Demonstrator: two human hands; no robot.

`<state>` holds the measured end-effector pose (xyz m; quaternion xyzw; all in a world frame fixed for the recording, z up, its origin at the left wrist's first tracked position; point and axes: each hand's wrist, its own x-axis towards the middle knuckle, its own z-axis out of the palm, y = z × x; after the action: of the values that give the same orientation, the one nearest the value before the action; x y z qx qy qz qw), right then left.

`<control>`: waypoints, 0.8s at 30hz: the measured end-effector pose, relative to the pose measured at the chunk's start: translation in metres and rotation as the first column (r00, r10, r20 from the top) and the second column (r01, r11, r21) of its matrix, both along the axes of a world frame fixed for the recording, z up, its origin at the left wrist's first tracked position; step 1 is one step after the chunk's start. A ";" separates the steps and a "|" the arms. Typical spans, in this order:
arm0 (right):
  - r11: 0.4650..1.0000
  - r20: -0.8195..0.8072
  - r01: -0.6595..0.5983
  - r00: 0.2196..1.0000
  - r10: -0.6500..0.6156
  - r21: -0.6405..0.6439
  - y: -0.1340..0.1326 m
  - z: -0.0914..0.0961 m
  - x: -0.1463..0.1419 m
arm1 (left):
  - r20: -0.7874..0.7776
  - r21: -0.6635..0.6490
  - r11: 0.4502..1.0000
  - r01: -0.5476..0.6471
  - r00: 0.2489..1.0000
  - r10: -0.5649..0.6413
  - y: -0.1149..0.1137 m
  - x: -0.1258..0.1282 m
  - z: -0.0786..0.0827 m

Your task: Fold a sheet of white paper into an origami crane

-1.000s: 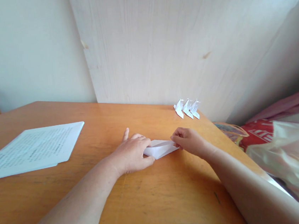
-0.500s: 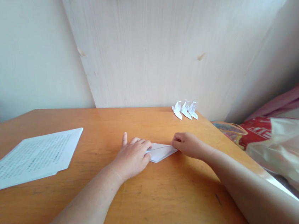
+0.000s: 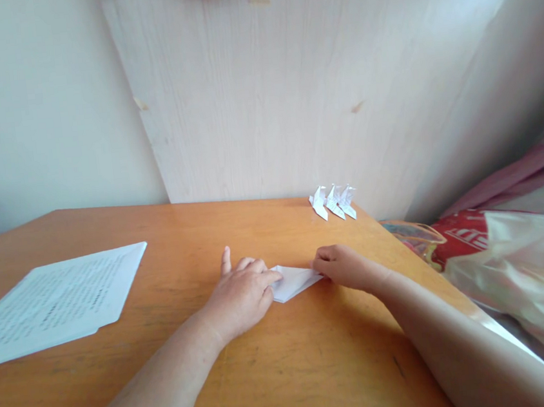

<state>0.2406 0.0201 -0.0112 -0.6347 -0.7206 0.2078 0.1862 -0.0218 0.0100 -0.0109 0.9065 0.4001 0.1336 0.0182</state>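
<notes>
Folded white paper point(image 3: 296, 282) lay on the table point(image 3: 290, 376), between the hands. Left hand point(image 3: 244, 292): open, palm down, fingers loosely spread, index fingertip on the paper's left part. Right hand point(image 3: 344, 266): curled, gripping the paper's right tip. Forearms point(image 3: 159, 380) slanted in from the near side. Paper's left end hidden by fingers; right fingertips I couldn't make out clearly

My sheet point(image 3: 294, 281) is smooth, matt paper; the table point(image 3: 280, 371), glossy scuffed wood; right of it, a shiny plastic-looking bag point(image 3: 517, 275).
</notes>
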 end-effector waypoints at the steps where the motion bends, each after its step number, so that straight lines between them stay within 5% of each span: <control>1: 1.000 -0.015 -0.004 1.000 0.003 -0.009 0.000 0.000 0.000 | -0.001 0.000 1.000 0.002 1.000 -0.002 0.000 0.000 0.000; 3: 1.000 -0.039 0.011 0.999 -0.010 0.022 0.000 0.002 -0.001 | -0.001 -0.005 1.000 0.004 1.000 -0.004 0.000 0.000 0.000; 6: 0.969 -0.033 0.021 0.999 -0.013 0.247 -0.006 0.008 -0.008 | 0.002 -0.018 1.000 0.006 1.000 -0.006 -0.001 0.000 0.002; 9: 0.864 0.051 -0.119 0.993 0.107 0.489 -0.019 0.015 -0.019 | 0.002 -0.030 1.000 0.005 1.000 -0.005 -0.002 0.000 0.004; 12: 0.774 0.179 -0.273 0.962 0.207 0.572 -0.031 0.018 -0.032 | -0.001 -0.034 0.999 0.001 1.000 -0.001 -0.001 0.000 0.004; 17: 0.721 0.354 -0.496 0.864 0.357 0.483 -0.037 0.010 -0.046 | 0.015 -0.049 0.999 0.000 1.000 0.001 0.001 -0.001 0.001; 24: 0.765 0.454 -0.522 0.825 0.338 0.378 -0.036 0.008 -0.047 | 0.085 -0.102 0.994 -0.036 0.995 0.045 0.005 -0.002 0.000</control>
<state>0.1935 -0.0155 -0.0030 -0.4078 -0.8984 -0.0619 0.1511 -0.0242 0.0153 -0.0106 0.8894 0.4234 0.1531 0.0786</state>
